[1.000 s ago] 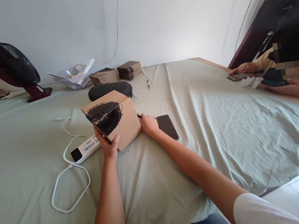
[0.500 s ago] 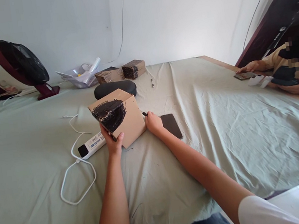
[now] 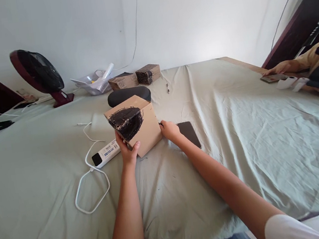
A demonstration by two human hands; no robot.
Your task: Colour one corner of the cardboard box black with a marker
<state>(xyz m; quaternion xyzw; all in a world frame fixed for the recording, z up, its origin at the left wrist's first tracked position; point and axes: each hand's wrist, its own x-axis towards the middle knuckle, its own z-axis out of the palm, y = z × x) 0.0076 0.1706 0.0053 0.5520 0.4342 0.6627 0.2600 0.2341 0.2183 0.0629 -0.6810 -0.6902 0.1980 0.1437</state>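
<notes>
My left hand (image 3: 128, 150) grips a brown cardboard box (image 3: 149, 131) by its lower left corner, thumb on the near face. The box is tilted, and a dense patch of black scribble (image 3: 128, 120) covers its left corner. At the box's right edge, my right hand (image 3: 169, 130) is closed around a black pen (image 3: 161, 124); only a short piece of the pen shows, and its tip is hidden. Just right of that hand, a dark flat phone-like slab (image 3: 189, 134) lies on the cloth. A black oval case (image 3: 129, 96) sits right behind the box.
A white power strip (image 3: 106, 154) with a looped white cable lies left of the box. Farther back are two scribbled boxes (image 3: 148, 74), a clear plastic basket (image 3: 97, 88), a small pen (image 3: 168, 88) and a fan (image 3: 38, 73). Another person's hand (image 3: 278, 68) holds a phone at right.
The whole view has shifted, so things appear slightly farther right. My left hand keeps its hold on the box. Less of the pen shows beside my right hand, which stays against the box's right side.
</notes>
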